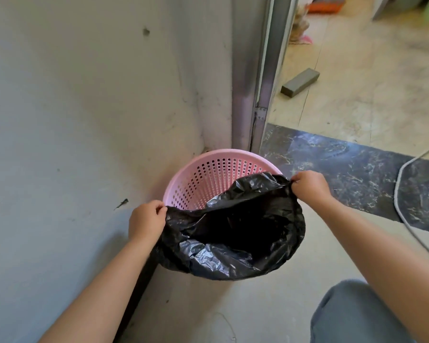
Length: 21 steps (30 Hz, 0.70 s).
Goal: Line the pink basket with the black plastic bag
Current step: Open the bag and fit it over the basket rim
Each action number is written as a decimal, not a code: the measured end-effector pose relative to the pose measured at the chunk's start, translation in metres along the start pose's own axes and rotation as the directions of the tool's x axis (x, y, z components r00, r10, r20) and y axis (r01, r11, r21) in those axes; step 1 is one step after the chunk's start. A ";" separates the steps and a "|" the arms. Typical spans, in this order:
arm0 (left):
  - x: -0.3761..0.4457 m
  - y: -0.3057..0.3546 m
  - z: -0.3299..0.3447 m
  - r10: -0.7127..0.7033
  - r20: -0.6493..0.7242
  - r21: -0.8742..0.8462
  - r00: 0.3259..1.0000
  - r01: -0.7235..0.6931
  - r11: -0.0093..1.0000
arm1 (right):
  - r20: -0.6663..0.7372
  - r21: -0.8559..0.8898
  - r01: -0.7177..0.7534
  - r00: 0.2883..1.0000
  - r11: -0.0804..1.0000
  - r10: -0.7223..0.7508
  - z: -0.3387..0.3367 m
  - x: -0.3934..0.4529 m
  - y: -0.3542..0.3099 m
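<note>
Pink basket [216, 174] stands on the floor [270, 305] in a wall corner, half lined: black plastic bag [235, 233] covers only its near rim. Left hand [146, 220] and right hand [310, 185] each pinch the bag's edge. Pulled too hard over the far rim, the thin film could tear or slip off.

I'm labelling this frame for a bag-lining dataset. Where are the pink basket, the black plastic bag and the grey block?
pink basket [216, 179]: head view, perforated inner wall.
black plastic bag [208, 253]: head view, crinkled near side.
grey block [300, 82]: head view, top face.
</note>
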<state>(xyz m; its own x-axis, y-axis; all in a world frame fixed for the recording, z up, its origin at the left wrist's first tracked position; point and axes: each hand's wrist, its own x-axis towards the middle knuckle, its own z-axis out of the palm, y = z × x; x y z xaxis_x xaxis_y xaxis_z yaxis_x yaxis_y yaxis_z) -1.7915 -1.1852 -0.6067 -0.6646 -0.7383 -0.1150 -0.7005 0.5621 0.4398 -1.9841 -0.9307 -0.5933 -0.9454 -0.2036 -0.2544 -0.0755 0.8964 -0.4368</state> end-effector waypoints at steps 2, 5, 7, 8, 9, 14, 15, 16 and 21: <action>0.005 0.009 0.002 -0.035 0.021 0.005 0.999 0.035 0.999 | 0.029 0.097 -0.095 0.995 0.991 0.093 0.003 0.010 -0.012; 0.008 0.018 0.006 -0.050 0.070 0.058 0.996 0.046 0.997 | 0.017 0.157 -0.031 0.999 0.987 0.028 0.014 0.012 -0.028; 0.010 0.017 0.005 -0.017 0.071 0.110 0.997 0.010 0.994 | 0.033 0.079 0.057 0.998 0.995 -0.060 0.017 0.006 -0.028; 0.010 0.015 0.004 0.003 0.068 0.139 0.998 -0.013 0.990 | 0.058 0.029 0.087 0.994 0.996 -0.089 0.014 0.002 -0.026; 0.011 0.012 0.004 0.022 0.067 0.167 0.998 -0.033 0.985 | 0.105 -0.021 0.117 0.988 0.993 -0.114 0.010 0.000 -0.022; 0.000 0.009 0.005 0.096 0.119 0.383 0.988 -0.135 0.914 | 0.489 -0.214 0.277 0.861 0.937 -0.143 -0.020 -0.020 -0.004; 0.000 0.012 0.005 0.119 0.152 0.403 0.981 -0.171 0.899 | 0.498 -0.326 0.343 0.854 0.881 -0.148 -0.021 -0.024 0.000; 0.001 0.015 0.003 0.137 0.191 0.410 0.972 -0.206 0.889 | 0.465 -0.433 0.390 0.869 0.813 -0.170 -0.021 -0.026 0.004; 0.012 0.018 -0.005 0.222 0.272 0.479 0.936 -0.332 0.813 | 0.183 -0.317 0.346 0.936 0.883 -0.301 -0.015 -0.015 0.018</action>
<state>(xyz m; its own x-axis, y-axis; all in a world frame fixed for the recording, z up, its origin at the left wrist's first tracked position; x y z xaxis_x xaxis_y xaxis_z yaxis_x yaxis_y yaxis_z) -1.8110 -1.1857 -0.5960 -0.8483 -0.4652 -0.2529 -0.4734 0.8803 -0.0311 -1.9761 -0.9061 -0.5847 -0.8040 -0.5322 -0.2652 -0.4939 0.8461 -0.2005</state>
